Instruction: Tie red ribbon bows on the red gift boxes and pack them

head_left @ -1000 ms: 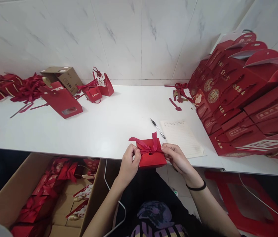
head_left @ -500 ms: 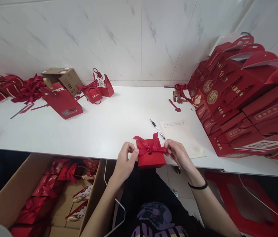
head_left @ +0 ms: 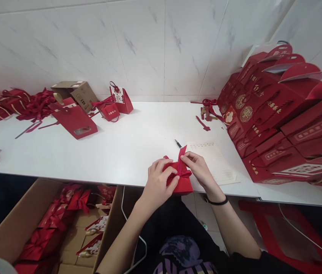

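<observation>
A small red gift box (head_left: 184, 186) sits at the front edge of the white table, tied with a dark pink ribbon bow (head_left: 184, 172). My left hand (head_left: 161, 180) curls over the left part of the box, its thumb and fingers closed at the bow's knot and covering the left loop. With thumb and forefinger, my right hand (head_left: 197, 167) pinches the ribbon tail (head_left: 182, 153), which stands up from the bow. Behind the box, a pen (head_left: 178, 143) lies partly hidden beside a written sheet of paper (head_left: 218, 163).
Red gift bags (head_left: 266, 114) are stacked at the right. A cardboard box (head_left: 15, 228) below the table at left holds several ribboned red boxes. Loose ribbons (head_left: 39, 106), a brown carton (head_left: 80, 95) and small red boxes (head_left: 122, 101) line the wall.
My left hand has moved from the left loop's end onto the bow's knot. My right hand has gone from the right loop up to the ribbon tail, which now stands upright.
</observation>
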Demonstrator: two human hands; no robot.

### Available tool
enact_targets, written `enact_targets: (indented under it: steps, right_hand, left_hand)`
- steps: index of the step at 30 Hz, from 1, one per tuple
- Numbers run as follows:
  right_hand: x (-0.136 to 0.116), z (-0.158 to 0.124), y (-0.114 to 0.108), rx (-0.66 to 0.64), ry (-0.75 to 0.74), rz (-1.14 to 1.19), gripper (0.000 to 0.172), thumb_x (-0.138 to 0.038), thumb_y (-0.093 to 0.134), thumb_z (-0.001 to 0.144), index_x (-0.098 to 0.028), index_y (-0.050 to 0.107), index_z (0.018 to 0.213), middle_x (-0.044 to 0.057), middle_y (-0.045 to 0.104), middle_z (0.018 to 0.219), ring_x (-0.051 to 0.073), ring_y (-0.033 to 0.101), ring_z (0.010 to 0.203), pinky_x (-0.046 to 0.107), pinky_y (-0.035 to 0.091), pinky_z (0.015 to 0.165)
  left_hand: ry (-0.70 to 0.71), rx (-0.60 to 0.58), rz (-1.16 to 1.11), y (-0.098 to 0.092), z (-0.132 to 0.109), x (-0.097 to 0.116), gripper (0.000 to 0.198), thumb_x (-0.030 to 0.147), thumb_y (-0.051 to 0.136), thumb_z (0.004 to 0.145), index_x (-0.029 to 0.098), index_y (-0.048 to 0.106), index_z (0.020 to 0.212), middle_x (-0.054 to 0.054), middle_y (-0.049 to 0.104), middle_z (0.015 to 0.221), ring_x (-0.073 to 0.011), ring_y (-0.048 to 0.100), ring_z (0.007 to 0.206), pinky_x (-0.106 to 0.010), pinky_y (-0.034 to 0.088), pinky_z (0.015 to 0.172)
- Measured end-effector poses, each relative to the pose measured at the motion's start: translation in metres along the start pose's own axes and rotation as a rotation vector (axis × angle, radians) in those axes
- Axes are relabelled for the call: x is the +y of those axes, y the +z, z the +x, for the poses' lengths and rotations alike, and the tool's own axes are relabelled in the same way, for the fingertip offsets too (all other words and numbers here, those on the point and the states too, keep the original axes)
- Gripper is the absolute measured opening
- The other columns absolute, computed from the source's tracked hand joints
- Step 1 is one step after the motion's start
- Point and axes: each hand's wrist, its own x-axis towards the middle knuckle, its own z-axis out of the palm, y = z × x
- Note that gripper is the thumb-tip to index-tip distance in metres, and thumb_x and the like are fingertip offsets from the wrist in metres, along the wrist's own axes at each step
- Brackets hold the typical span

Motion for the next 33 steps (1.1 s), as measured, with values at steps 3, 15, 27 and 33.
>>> enact_targets:
  steps: [3, 15, 27, 33]
  right_hand:
    - [0.002, 0.002, 0.0, 0.017, 0.022, 0.011, 0.031, -0.046, 0.067, 0.068, -0.018, 0.056, 0.063, -0.001, 0.053, 0.061, 0.013, 0.045, 0.058, 0.026, 0.037, 0.058]
    - [0.007, 0.003, 0.008, 0.106, 0.017, -0.017, 0.027, -0.042, 0.061, 0.072, -0.018, 0.054, 0.063, -0.002, 0.049, 0.059, 0.013, 0.042, 0.056, 0.025, 0.033, 0.052]
    - [0.012, 0.008, 0.009, 0.167, -0.004, -0.061, 0.031, -0.046, 0.059, 0.074, -0.019, 0.051, 0.061, -0.002, 0.05, 0.059, 0.013, 0.044, 0.055, 0.026, 0.035, 0.053]
    - [0.006, 0.004, -0.004, 0.18, 0.005, -0.085, 0.037, -0.054, 0.062, 0.07, -0.019, 0.053, 0.077, 0.002, 0.058, 0.075, 0.017, 0.055, 0.066, 0.029, 0.044, 0.061]
  left_hand:
    - [-0.026, 0.001, -0.021, 0.0, 0.0, 0.0, 0.007, 0.021, 0.05, 0.085, 0.02, 0.057, 0.085, -0.005, 0.054, 0.116, -0.0227, 0.043, 0.116, -0.043, 0.035, 0.097]
    - [-0.064, 0.018, -0.047, 0.004, 0.002, 0.0, 0.006, 0.02, 0.049, 0.085, 0.02, 0.054, 0.083, -0.005, 0.056, 0.109, -0.0224, 0.045, 0.111, -0.042, 0.035, 0.093]
    - [-0.058, 0.026, -0.043, 0.005, 0.003, 0.001, 0.005, 0.018, 0.05, 0.083, 0.019, 0.054, 0.08, -0.005, 0.055, 0.106, -0.0226, 0.046, 0.109, -0.042, 0.035, 0.092]
    - [-0.084, 0.028, -0.055, 0.005, 0.003, 0.003, 0.005, 0.017, 0.051, 0.082, 0.02, 0.053, 0.078, -0.006, 0.054, 0.106, -0.0228, 0.045, 0.112, -0.043, 0.035, 0.093]
